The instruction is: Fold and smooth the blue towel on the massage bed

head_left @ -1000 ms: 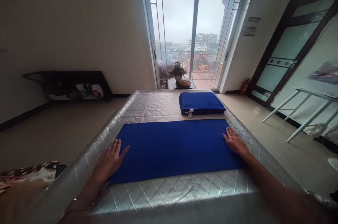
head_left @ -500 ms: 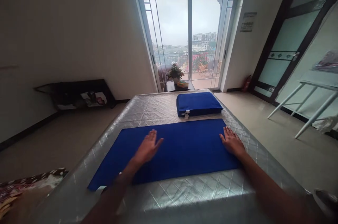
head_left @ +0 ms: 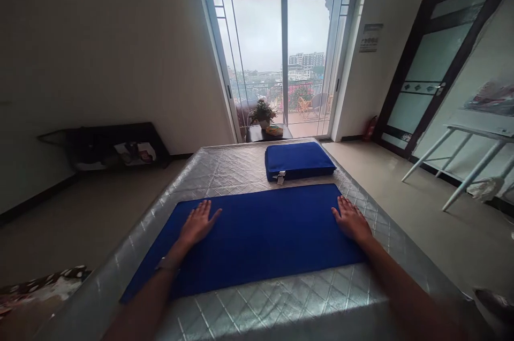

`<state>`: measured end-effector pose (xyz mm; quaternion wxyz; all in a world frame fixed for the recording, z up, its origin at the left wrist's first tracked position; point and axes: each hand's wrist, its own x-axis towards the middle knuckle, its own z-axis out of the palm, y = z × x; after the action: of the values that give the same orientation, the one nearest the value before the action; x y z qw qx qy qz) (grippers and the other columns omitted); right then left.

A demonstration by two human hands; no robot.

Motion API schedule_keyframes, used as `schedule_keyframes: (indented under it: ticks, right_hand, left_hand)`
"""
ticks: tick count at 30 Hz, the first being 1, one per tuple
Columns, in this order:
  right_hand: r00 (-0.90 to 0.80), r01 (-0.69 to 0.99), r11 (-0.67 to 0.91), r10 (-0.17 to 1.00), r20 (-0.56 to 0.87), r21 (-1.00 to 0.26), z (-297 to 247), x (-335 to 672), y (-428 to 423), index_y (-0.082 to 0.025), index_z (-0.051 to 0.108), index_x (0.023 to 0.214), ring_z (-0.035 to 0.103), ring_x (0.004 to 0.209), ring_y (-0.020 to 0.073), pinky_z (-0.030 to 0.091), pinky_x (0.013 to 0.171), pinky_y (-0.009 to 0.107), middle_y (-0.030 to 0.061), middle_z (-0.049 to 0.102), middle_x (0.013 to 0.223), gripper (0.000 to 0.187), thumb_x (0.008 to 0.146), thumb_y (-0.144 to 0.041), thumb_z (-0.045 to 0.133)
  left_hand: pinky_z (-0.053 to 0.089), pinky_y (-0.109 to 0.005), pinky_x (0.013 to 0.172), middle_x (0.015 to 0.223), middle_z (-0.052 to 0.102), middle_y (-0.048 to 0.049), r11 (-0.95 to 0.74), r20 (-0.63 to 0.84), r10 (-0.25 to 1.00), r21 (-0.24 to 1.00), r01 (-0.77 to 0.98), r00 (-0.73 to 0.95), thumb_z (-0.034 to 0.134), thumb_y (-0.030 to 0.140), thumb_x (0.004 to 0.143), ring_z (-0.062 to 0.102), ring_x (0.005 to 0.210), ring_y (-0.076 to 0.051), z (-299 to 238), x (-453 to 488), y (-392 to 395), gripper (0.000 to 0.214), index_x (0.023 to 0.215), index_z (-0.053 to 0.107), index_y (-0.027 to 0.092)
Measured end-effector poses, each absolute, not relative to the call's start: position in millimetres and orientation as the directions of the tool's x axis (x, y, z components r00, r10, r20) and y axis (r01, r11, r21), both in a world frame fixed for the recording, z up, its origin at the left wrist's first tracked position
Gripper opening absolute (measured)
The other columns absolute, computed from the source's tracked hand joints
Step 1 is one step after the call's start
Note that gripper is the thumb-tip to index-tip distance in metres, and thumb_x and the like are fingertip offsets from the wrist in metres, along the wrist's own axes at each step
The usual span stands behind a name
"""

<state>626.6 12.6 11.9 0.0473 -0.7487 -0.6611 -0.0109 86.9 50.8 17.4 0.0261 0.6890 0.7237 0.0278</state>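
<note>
Blue cloth spread flat on near half of silver quilted mattress. Left hand palm down, fingers spread, on cloth's left part. Right hand flat on cloth's right edge. Hands well apart, gripping nothing. Folded blue stack just beyond cloth, toward glass door.

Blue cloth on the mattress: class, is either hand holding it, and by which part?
Neither grips it. The left hand lies flat on the blue cloth near its left end, the right hand flat at its right edge.
</note>
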Motion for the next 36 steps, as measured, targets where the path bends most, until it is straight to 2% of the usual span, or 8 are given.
schedule_keyframes:
  ticks: [4, 12, 15, 18, 22, 24, 29, 36]
  right_hand:
    - [0.108, 0.994, -0.106, 0.990, 0.087, -0.025, 9, 629, 14, -0.002, 0.029, 0.159, 0.024, 0.154, 0.0252, 0.019, 0.126, 0.043, 0.0143, 0.025, 0.166, 0.069, 0.103, -0.042, 0.023]
    - [0.104, 0.995, -0.104, 0.989, 0.106, -0.001, 12, 634, 18, 0.000, 0.035, 0.156, 0.030, 0.152, 0.0291, 0.028, 0.123, 0.049, 0.0175, 0.031, 0.163, 0.069, 0.101, -0.040, 0.025]
    - [0.070, 0.996, -0.080, 0.981, 0.181, 0.044, 28, 606, 19, 0.001, 0.043, 0.152, 0.033, 0.150, 0.0303, 0.026, 0.123, 0.050, 0.0192, 0.036, 0.160, 0.062, 0.098, -0.026, 0.028]
    - [-0.068, 0.998, 0.065, 0.978, 0.200, 0.019, 47, 542, 25, -0.002, 0.043, 0.153, 0.030, 0.152, 0.0257, 0.022, 0.125, 0.044, 0.0151, 0.037, 0.161, 0.062, 0.094, -0.011, 0.026]
    - [-0.277, 0.941, 0.302, 0.947, 0.165, -0.152, 59, 438, 44, -0.006, 0.039, 0.156, 0.026, 0.153, 0.0207, 0.018, 0.126, 0.037, 0.0114, 0.033, 0.164, 0.059, 0.102, -0.027, 0.026]
    - [-0.328, 0.914, 0.348, 0.936, 0.126, -0.209, 57, 400, 56, -0.006, 0.035, 0.157, 0.021, 0.155, 0.0206, 0.015, 0.127, 0.038, 0.0113, 0.030, 0.165, 0.062, 0.105, -0.037, 0.024]
    - [-0.314, 0.919, 0.307, 0.949, 0.011, -0.249, 42, 381, 74, -0.006, 0.027, 0.160, 0.014, 0.157, 0.0203, 0.009, 0.127, 0.038, 0.0106, 0.022, 0.168, 0.069, 0.106, -0.047, 0.020]
    - [-0.162, 0.975, 0.152, 0.985, -0.053, -0.161, 35, 484, 84, -0.011, 0.020, 0.163, 0.012, 0.157, 0.0181, 0.007, 0.127, 0.038, 0.0056, 0.018, 0.169, 0.070, 0.105, -0.049, 0.018]
  left_hand:
    - [0.015, -0.049, 0.126, 0.168, 0.015, -0.0213, 0.215, 0.006, 0.976, 0.086, 0.973, -0.216, 0.013, 0.067, 0.097, 0.015, 0.156, -0.032, 11, 21, 50, 0.092, 0.159, 0.018, 0.000]
    - [0.016, -0.049, 0.126, 0.168, 0.017, -0.0207, 0.257, 0.015, 0.965, 0.113, 0.960, -0.261, 0.016, 0.066, 0.098, 0.017, 0.156, -0.032, 7, 7, 50, 0.088, 0.160, 0.020, 0.003]
    - [0.017, -0.050, 0.126, 0.168, 0.019, -0.0181, 0.279, 0.000, 0.960, 0.119, 0.953, -0.281, 0.015, 0.065, 0.099, 0.018, 0.156, -0.031, 7, 8, 51, 0.085, 0.160, 0.023, 0.007]
    - [0.017, -0.049, 0.127, 0.167, 0.022, -0.0187, 0.274, 0.033, 0.959, 0.126, 0.953, -0.280, 0.019, 0.065, 0.099, 0.020, 0.155, -0.032, 5, 7, 52, 0.085, 0.159, 0.026, 0.005]
    - [0.018, -0.048, 0.127, 0.167, 0.025, -0.0183, 0.267, 0.097, 0.955, 0.145, 0.953, -0.282, 0.020, 0.063, 0.099, 0.023, 0.155, -0.032, 2, 8, 50, 0.084, 0.158, 0.028, 0.004]
    - [0.019, -0.048, 0.126, 0.166, 0.027, -0.0183, 0.267, 0.113, 0.952, 0.148, 0.952, -0.285, 0.019, 0.062, 0.099, 0.024, 0.154, -0.032, 3, 10, 49, 0.083, 0.158, 0.030, 0.004]
    - [0.022, -0.049, 0.125, 0.165, 0.030, -0.0197, 0.259, 0.132, 0.952, 0.125, 0.958, -0.275, 0.019, 0.060, 0.099, 0.028, 0.153, -0.033, -1, 8, 50, 0.082, 0.157, 0.032, 0.003]
    - [0.023, -0.050, 0.124, 0.165, 0.030, -0.0208, 0.245, 0.136, 0.957, 0.100, 0.964, -0.258, 0.018, 0.062, 0.098, 0.027, 0.153, -0.034, -9, 1, 55, 0.085, 0.157, 0.031, 0.002]
